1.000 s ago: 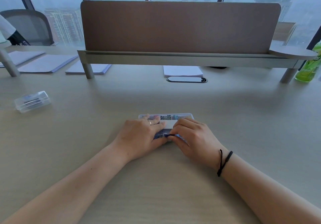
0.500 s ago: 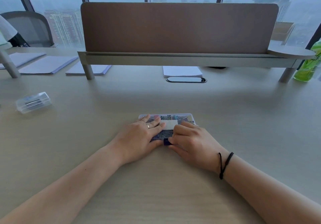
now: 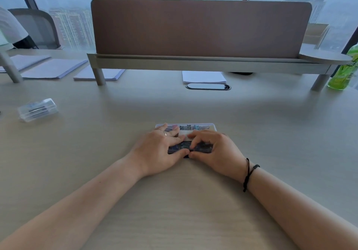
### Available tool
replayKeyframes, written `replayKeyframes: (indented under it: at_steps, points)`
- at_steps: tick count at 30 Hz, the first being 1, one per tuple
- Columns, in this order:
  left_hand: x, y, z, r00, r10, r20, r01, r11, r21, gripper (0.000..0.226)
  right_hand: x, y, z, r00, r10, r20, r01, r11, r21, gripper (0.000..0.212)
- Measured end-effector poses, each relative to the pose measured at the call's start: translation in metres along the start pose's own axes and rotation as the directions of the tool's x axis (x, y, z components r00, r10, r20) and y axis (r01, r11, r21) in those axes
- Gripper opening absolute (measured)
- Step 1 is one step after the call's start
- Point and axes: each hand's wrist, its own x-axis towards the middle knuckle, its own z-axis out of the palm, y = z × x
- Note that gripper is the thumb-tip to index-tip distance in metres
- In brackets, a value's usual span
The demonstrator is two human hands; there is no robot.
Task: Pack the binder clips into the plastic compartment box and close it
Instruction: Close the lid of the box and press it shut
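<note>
From the head view, the compartment box (image 3: 186,140) lies near the middle of the worktop (image 3: 271,133), lid down over the binder clips (image 3: 185,127). Left hand (image 3: 157,150) lies flat, fingers spread on the lid; right hand (image 3: 212,150) curls, pinching the near edge. Thumbs should press evenly at the front latch, I'd say.

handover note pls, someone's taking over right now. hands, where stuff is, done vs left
Left hand: fingers lie flat on the lid of the plastic compartment box, thumb at its near edge.
Right hand: fingers curled on the lid, thumb at the near edge beside the left thumb.
The box sits flat on the desk; binder clips show through the clear lid.
Done: clips packed, lid down.
Left: the front latch is hidden by the thumbs, so confirm it has snapped shut, then let go.
A second small clear case lies far left, untouched.
</note>
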Motion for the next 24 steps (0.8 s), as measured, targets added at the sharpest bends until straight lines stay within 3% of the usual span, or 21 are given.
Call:
replayKeyframes:
  at_steps: [3,7,12,19,24]
  points:
    - [-0.001,0.001,0.002,1.0,-0.003,-0.029,0.002,1.0,-0.03,0.051,-0.001,-0.001,-0.001,1.0,-0.009,0.008,0.01,0.994,-0.108,0.026]
    - [-0.002,-0.001,0.006,0.999,0.005,-0.053,-0.007,0.999,-0.047,0.054,0.001,0.002,0.0,0.998,-0.035,0.057,0.041,0.992,-0.118,0.031]
    - [-0.003,0.0,0.011,0.994,0.003,-0.11,-0.019,0.989,-0.148,0.069,0.0,0.003,0.004,0.998,-0.064,0.017,0.066,0.985,-0.157,0.027]
    - [-0.001,-0.002,0.015,0.986,-0.012,-0.167,-0.028,0.972,-0.234,0.061,0.001,0.002,0.005,0.997,-0.058,-0.051,0.052,0.993,-0.106,0.023]
    - [0.004,-0.003,0.012,0.985,-0.067,-0.158,0.007,0.936,-0.351,0.035,0.003,0.003,0.001,1.0,0.018,0.003,-0.018,1.0,-0.005,0.021]
